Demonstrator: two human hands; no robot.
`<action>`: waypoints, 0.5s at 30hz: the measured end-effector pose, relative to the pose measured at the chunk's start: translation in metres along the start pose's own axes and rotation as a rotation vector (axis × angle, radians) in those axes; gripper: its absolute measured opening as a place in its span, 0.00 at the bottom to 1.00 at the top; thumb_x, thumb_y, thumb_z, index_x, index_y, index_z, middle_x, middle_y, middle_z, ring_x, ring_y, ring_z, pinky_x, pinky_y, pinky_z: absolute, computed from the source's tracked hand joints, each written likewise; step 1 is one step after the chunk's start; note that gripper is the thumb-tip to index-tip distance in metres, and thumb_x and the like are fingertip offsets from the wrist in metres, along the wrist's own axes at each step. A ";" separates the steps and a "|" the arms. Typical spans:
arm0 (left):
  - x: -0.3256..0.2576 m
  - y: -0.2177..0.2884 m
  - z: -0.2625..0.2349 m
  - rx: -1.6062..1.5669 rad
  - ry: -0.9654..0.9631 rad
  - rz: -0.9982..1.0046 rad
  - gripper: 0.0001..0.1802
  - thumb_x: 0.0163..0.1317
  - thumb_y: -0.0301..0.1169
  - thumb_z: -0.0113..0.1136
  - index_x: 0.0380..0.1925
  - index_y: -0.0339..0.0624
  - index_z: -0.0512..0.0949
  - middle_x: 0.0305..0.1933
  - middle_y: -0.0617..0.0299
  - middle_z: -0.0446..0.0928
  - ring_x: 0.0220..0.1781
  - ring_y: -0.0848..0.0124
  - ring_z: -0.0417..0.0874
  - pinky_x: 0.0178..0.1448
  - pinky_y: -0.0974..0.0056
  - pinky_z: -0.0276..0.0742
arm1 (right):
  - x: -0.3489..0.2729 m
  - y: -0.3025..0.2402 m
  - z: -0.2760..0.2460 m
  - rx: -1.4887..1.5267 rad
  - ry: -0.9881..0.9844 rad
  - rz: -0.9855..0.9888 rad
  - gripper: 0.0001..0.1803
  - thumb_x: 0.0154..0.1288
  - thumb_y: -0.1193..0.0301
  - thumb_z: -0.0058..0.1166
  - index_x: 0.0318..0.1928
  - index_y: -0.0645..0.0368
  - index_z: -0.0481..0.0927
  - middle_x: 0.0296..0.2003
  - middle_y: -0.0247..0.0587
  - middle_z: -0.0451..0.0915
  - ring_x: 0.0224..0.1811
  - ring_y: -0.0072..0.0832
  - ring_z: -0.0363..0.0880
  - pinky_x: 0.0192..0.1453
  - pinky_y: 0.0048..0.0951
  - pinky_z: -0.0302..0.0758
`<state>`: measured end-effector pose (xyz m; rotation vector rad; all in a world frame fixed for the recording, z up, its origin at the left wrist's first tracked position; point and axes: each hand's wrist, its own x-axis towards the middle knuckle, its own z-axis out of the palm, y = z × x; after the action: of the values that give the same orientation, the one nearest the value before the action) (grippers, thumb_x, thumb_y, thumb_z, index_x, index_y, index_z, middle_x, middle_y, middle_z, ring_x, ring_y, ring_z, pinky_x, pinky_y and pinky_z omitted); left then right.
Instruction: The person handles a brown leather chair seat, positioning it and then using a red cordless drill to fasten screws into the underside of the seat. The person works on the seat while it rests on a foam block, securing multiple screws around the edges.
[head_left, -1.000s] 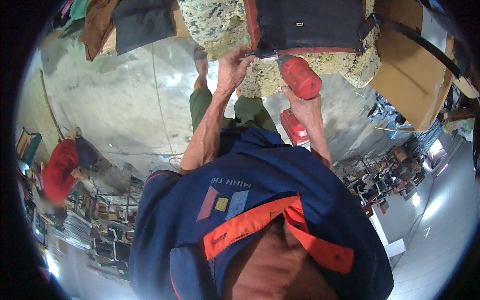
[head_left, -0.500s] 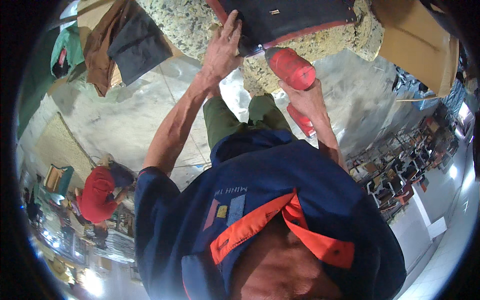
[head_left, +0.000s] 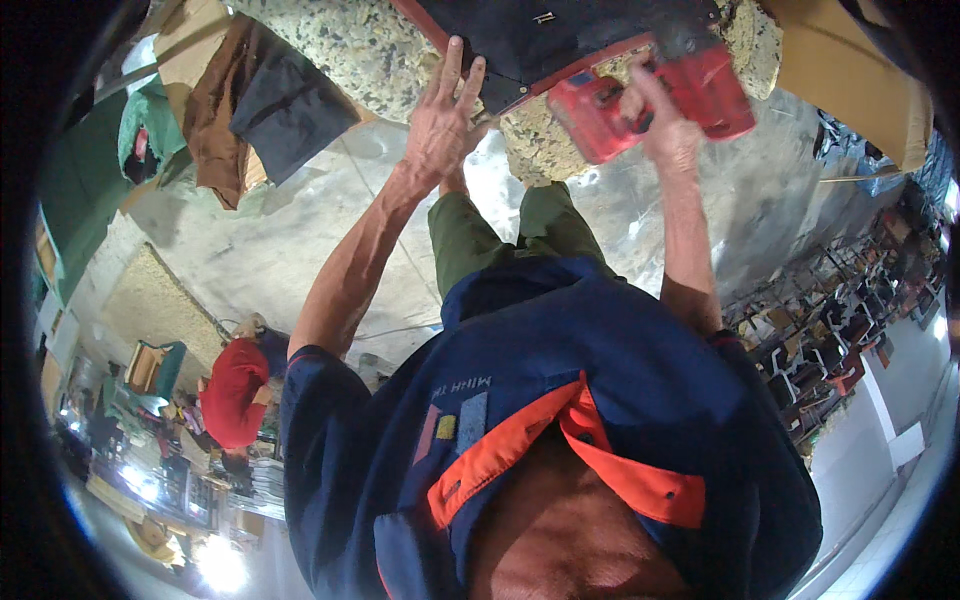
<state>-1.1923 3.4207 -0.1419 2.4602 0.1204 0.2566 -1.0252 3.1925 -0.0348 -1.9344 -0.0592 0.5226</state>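
A dark panel with red edging (head_left: 560, 45) lies on a speckled foam block (head_left: 350, 50) at the top of the view. My left hand (head_left: 440, 125) is open, its fingers stretched out against the panel's near left corner. My right hand (head_left: 668, 130) is wrapped round a red power drill (head_left: 590, 120), turned sideways across the near edge of the panel and foam. Motion smears the drill and the right fingers, and its tip cannot be made out. A small metal piece (head_left: 543, 17) rests on the panel.
Brown cloth (head_left: 215, 120) and dark cloth (head_left: 290, 105) hang at the upper left, beside green material (head_left: 150, 125). Cardboard (head_left: 850, 80) stands at the upper right. A person in red (head_left: 235, 390) bends down at the left. Stacked chair-like frames (head_left: 830, 340) fill the right side.
My right hand has moved the drill away from the panel's near corner, to the right, and swung it from pointing at the edge to lying sideways. My left hand stays at the corner.
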 end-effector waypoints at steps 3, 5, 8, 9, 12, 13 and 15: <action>0.000 -0.005 0.002 0.015 -0.004 0.022 0.59 0.40 0.30 0.80 0.77 0.51 0.60 0.82 0.41 0.49 0.73 0.43 0.71 0.64 0.52 0.83 | 0.026 -0.033 -0.010 0.195 -0.021 -0.025 0.06 0.71 0.73 0.59 0.36 0.63 0.80 0.21 0.30 0.69 0.24 0.21 0.69 0.29 0.26 0.65; -0.002 -0.009 0.001 -0.070 -0.032 -0.008 0.55 0.45 0.35 0.80 0.75 0.53 0.63 0.83 0.44 0.49 0.74 0.43 0.69 0.65 0.49 0.81 | 0.035 -0.045 -0.011 0.218 -0.042 -0.083 0.05 0.71 0.74 0.58 0.37 0.63 0.79 0.21 0.30 0.68 0.23 0.20 0.67 0.29 0.26 0.64; 0.000 -0.016 0.000 -0.117 -0.036 -0.034 0.53 0.46 0.37 0.81 0.74 0.56 0.65 0.83 0.48 0.51 0.74 0.45 0.69 0.65 0.48 0.80 | 0.049 -0.044 -0.008 -0.064 0.023 -0.415 0.04 0.73 0.75 0.56 0.38 0.61 0.77 0.21 0.29 0.68 0.22 0.18 0.65 0.28 0.26 0.62; -0.002 -0.015 0.000 -0.144 -0.049 -0.047 0.53 0.45 0.37 0.81 0.74 0.57 0.65 0.83 0.49 0.52 0.74 0.46 0.69 0.65 0.48 0.80 | 0.052 -0.039 -0.005 -0.084 0.028 -0.329 0.04 0.74 0.75 0.55 0.38 0.60 0.77 0.21 0.28 0.67 0.22 0.17 0.64 0.28 0.26 0.62; 0.002 -0.019 -0.002 -0.118 0.003 -0.009 0.52 0.40 0.33 0.83 0.71 0.56 0.71 0.81 0.49 0.56 0.74 0.47 0.71 0.66 0.51 0.82 | 0.072 -0.021 0.005 -0.067 0.042 -0.333 0.05 0.76 0.73 0.52 0.38 0.58 0.77 0.21 0.27 0.67 0.23 0.16 0.64 0.29 0.25 0.62; 0.003 -0.019 -0.003 -0.068 -0.022 -0.034 0.51 0.41 0.33 0.82 0.70 0.55 0.71 0.81 0.49 0.58 0.73 0.47 0.72 0.66 0.51 0.81 | 0.075 -0.017 0.007 -0.205 0.074 -0.538 0.06 0.77 0.72 0.52 0.38 0.57 0.77 0.21 0.28 0.67 0.23 0.16 0.63 0.29 0.25 0.61; 0.006 -0.021 -0.004 -0.074 0.006 -0.002 0.50 0.41 0.32 0.81 0.70 0.55 0.71 0.80 0.49 0.58 0.73 0.47 0.73 0.66 0.50 0.81 | 0.081 -0.011 0.008 -0.063 0.107 -0.432 0.06 0.76 0.72 0.53 0.38 0.57 0.77 0.21 0.27 0.66 0.22 0.17 0.63 0.28 0.25 0.61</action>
<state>-1.1874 3.4403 -0.1512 2.3859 0.1137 0.2625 -0.9531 3.2268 -0.0540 -1.9330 -0.4189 0.1302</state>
